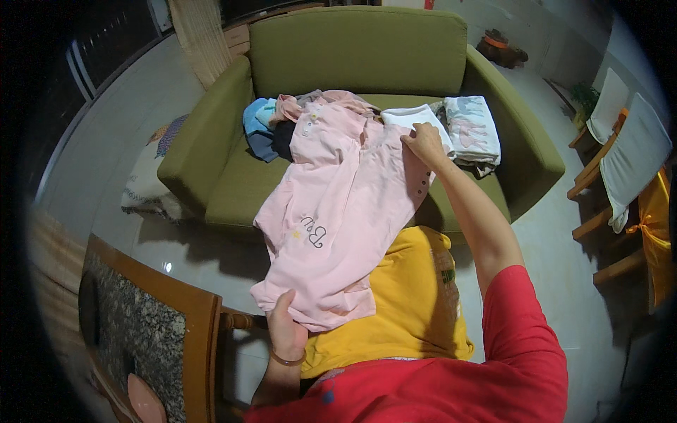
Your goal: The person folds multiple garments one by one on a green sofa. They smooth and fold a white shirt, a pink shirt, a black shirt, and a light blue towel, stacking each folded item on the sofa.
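A pink garment (pixel 333 211) with lettering and a row of snaps stretches from the green sofa's seat down to my lap. My left hand (pixel 287 330) grips its near end, thumb on top and the fingers hidden beneath the cloth. At the far right corner, my right hand (pixel 424 141) pinches the garment's edge, beside a folded white cloth (pixel 407 115). A yellow cloth (pixel 423 296) lies under the garment's near end, over my lap. On the seat's left sit crumpled blue clothes (pixel 259 127); a stack of printed white clothes (pixel 473 129) is at the right.
The green sofa (pixel 359 50) stands ahead. A table with a speckled stone top (pixel 132 317) and wooden rim is close on my left. Wooden chairs with white covers (pixel 634 153) stand at the right. A printed sack (pixel 153 185) rests beside the sofa's left arm.
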`<state>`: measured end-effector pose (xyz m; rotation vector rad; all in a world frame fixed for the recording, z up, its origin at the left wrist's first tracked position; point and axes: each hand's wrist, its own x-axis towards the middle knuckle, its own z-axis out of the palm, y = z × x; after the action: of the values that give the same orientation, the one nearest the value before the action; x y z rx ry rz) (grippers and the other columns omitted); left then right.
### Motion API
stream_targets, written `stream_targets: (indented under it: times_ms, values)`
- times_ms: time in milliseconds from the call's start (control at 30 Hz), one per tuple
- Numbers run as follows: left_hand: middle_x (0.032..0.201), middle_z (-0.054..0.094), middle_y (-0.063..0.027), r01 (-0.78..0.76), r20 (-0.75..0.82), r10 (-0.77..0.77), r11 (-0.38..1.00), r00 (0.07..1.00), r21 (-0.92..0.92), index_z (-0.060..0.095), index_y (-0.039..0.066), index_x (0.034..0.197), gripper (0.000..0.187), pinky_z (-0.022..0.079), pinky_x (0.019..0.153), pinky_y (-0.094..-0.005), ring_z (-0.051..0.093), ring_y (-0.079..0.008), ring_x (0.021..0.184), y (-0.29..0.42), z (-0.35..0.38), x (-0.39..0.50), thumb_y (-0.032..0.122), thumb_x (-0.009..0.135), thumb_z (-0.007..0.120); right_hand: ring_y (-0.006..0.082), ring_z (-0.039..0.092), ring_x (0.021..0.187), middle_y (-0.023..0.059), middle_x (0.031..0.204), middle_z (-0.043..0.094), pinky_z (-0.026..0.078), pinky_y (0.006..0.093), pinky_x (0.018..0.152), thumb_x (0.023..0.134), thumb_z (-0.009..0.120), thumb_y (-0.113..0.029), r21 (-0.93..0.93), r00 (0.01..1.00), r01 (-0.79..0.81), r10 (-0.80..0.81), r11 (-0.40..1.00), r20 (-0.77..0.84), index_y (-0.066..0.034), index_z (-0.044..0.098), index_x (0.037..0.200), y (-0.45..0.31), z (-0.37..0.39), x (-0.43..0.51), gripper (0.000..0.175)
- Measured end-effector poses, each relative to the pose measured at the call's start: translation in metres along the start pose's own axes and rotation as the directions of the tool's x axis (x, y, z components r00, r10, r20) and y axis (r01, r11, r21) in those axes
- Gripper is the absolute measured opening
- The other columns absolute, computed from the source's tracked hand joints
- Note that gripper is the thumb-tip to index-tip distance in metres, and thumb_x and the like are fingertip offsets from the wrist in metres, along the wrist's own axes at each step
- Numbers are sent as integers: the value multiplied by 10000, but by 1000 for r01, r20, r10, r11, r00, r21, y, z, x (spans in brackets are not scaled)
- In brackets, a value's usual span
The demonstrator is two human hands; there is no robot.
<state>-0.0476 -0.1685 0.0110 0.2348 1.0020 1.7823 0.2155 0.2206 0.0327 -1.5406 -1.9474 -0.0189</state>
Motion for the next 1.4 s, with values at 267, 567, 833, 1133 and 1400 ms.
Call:
stream_targets:
  times_ms: [267, 567, 833, 1133, 1400]
  values:
    - [1332, 468, -107, 113, 108, -124, 988, 986, 103, 338, 25, 1368, 607, 372, 1046, -397, 471, -264, 1211, -9, -8, -24, -111, 798, 497, 278, 646, 673, 163, 783, 685, 500, 374, 634, 717, 735, -296, 180, 914, -86, 6, 980, 406, 20, 693, 876, 2, -11, 14, 357]
    - [1062, 616, -80, -482, 102, 471, 849, 876, 218, 577, -22, 1083, 244, 458, 868, -303, 584, -171, 974, 80, 21, 20, -33, 843, 535, 120, 614, 736, 40, 890, 646, 540, 294, 668, 897, 601, -254, 797, 842, -539, 152, 273, 518, -55, 621, 1034, 20, -144, -43, 242]
    - [935, 653, -86, -935, -35, 961, 275, 274, 222, 631, 1, 1002, 161, 497, 765, -301, 617, -150, 824, 169, 106, 22, 125, 902, 607, 208, 620, 992, 117, 1109, 635, 500, 368, 896, 972, 483, -279, 959, 991, 122, -16, -256, -131, -27, 575, 1172, 41, -288, -134, 335]
    - [714, 629, -15, -865, 158, 985, -20, 68, 501, 663, 61, 819, 163, 427, 535, -206, 545, -75, 612, 196, 125, 56, 197, 900, 624, 240, 613, 1017, 152, 1136, 622, 464, 414, 948, 965, 456, -367, 979, 960, 59, 280, -193, -3, 7, 555, 1182, 39, -277, -196, 444]
    - [698, 495, 38, -517, 203, 500, 638, 842, 571, 577, 10, 733, 179, 400, 579, -301, 442, -104, 655, 65, 80, 268, 142, 852, 599, 252, 628, 944, 127, 1049, 647, 499, 421, 885, 963, 473, -252, 861, 709, -377, 491, -343, 506, 2, 591, 1081, 115, -100, -151, 304]
